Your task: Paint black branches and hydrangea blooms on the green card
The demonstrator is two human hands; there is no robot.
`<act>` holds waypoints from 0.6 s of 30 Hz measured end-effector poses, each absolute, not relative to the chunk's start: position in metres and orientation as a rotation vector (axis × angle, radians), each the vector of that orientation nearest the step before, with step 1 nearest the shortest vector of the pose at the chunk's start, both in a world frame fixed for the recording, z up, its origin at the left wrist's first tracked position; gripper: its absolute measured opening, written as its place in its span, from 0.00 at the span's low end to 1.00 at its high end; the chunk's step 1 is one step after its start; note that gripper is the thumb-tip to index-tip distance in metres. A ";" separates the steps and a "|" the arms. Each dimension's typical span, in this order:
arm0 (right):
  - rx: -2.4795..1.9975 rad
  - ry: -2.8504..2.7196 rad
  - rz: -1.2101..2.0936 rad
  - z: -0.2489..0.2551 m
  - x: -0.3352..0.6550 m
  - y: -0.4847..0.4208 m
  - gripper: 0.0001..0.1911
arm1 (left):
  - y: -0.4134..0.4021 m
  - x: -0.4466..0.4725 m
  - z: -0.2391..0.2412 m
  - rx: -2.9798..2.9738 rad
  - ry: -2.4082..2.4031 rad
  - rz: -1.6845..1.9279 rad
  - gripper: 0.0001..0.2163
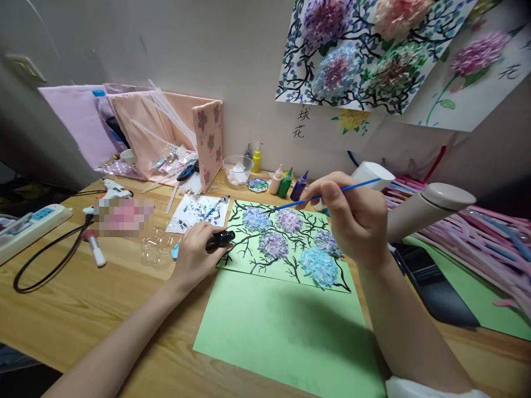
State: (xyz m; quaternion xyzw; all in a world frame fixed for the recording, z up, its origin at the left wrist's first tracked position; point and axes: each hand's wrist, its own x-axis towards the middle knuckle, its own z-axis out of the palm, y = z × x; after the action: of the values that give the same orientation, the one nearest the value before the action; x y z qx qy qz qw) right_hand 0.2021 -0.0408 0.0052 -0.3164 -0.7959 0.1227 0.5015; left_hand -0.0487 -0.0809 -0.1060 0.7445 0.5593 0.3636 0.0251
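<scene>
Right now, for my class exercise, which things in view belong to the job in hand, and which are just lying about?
Seem part of the job:
blue brush, in the right grip
black bottle, in the left grip
painted green sheet
paint-daubed white paper

Seem just lying about:
power strip
glue gun
flat black device
grey tumbler

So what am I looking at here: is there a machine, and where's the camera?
No machine: these are a person's own bare hands, seen from a camera worn on the head, looking forward and down. The left hand holds what looks like a small black bottle. The right hand holds a blue brush over a green sheet with black branches and fluffy flowers. On the wooden table are also paint bottles and a glue gun.
</scene>
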 end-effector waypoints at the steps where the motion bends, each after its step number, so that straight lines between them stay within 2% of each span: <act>1: -0.811 -1.906 0.278 0.005 0.209 -0.039 0.14 | -0.081 -0.049 -0.106 2.304 1.726 1.130 0.11; 8: -1.071 -1.966 0.462 -0.016 0.258 -0.026 0.18 | -0.078 -0.048 -0.109 2.271 1.637 1.200 0.12; 13: -1.185 -1.956 0.569 -0.027 0.281 -0.027 0.13 | -0.077 -0.048 -0.109 2.295 1.634 1.259 0.13; 18: -1.159 -1.986 0.664 -0.014 0.296 -0.034 0.12 | -0.076 -0.045 -0.114 2.319 1.614 1.276 0.14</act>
State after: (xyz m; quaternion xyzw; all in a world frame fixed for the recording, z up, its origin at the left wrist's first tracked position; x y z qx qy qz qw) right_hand 0.2956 -0.0336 -0.0136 -0.4506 -0.7723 0.2584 0.3657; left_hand -0.0455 -0.0763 -0.1135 0.7479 0.5206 0.4114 0.0207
